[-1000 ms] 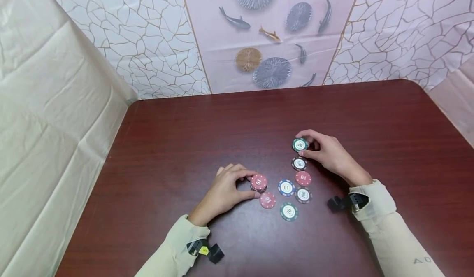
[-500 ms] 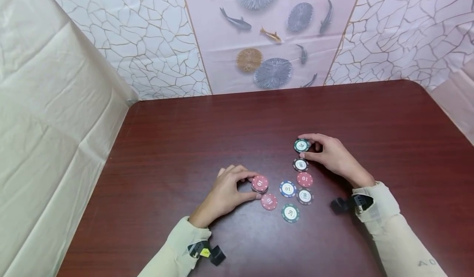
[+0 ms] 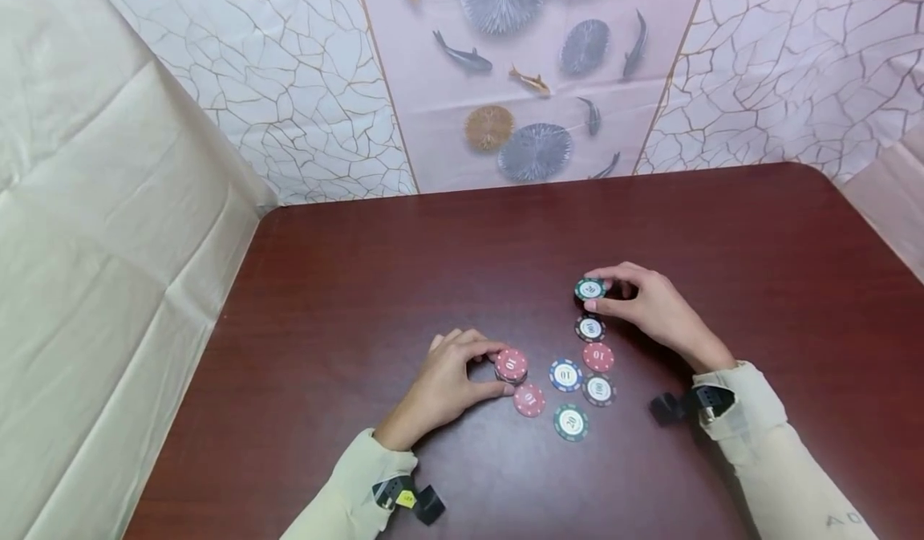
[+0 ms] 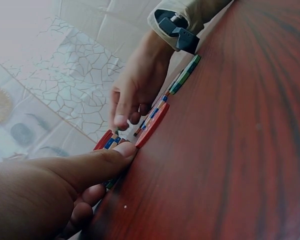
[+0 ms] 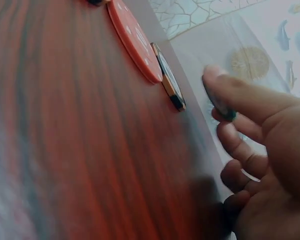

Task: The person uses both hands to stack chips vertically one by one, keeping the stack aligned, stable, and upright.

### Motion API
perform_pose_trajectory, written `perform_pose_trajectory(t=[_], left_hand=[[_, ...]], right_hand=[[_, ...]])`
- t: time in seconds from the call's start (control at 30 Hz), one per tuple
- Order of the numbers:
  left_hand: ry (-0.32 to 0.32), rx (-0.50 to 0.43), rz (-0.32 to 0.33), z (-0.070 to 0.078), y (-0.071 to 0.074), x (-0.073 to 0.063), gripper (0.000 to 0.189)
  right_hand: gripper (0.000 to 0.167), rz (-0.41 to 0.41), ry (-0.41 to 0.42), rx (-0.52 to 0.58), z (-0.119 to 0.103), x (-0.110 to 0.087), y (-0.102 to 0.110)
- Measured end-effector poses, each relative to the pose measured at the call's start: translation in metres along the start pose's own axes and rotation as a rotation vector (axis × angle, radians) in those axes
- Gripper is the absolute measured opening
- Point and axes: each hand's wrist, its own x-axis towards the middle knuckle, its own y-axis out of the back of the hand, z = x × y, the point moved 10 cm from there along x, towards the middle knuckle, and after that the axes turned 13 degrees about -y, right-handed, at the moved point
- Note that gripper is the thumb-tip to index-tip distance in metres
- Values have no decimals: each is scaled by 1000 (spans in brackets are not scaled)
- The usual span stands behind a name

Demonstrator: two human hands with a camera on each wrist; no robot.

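My left hand (image 3: 451,375) pinches the edges of a short stack of poker chips (image 3: 511,365), topped by a red 10, between thumb and fingers. A single red chip (image 3: 529,400) lies by that thumb. Farther right, my right hand (image 3: 653,311) holds a green 20 chip (image 3: 590,289) by its rim between thumb and fingertips. This green chip (image 5: 221,104) looks raised off the table in the right wrist view. Just nearer than it lie a black 100 chip (image 3: 590,328) and another red 10 (image 3: 598,356). The lower chips of the stack are mostly hidden.
Between the hands lie a blue 10 chip (image 3: 565,375), a grey-rimmed 100 chip (image 3: 599,390) and a second green 20 chip (image 3: 571,422). The dark red wooden table (image 3: 375,275) meets a patterned cloth (image 3: 537,83) at its far edge.
The head view has shifted slightly, moving everything a little down and right in it. The green chip in my right hand now sits slightly tilted, with a dark gap beneath. My left hand keeps its grip.
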Motion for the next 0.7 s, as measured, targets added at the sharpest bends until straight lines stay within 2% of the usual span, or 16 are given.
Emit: perform_pose_trajectory(t=[0.1,0.23,0.4,0.7], left_hand=[[-3,-4,20,0,3,0,49],[6,-7,1,-1,1,-1,49],[0,6,4,-2,5,-2,50],[14,16,-10,2,1,-1,49]], right_hand=[[38,-7,-6,49,-4,1,0],[38,-17,-8,83,-7,0,-4],[36,-16,25,129,-18,0,-8],[41,-86,79,94,-37,-10,-16]])
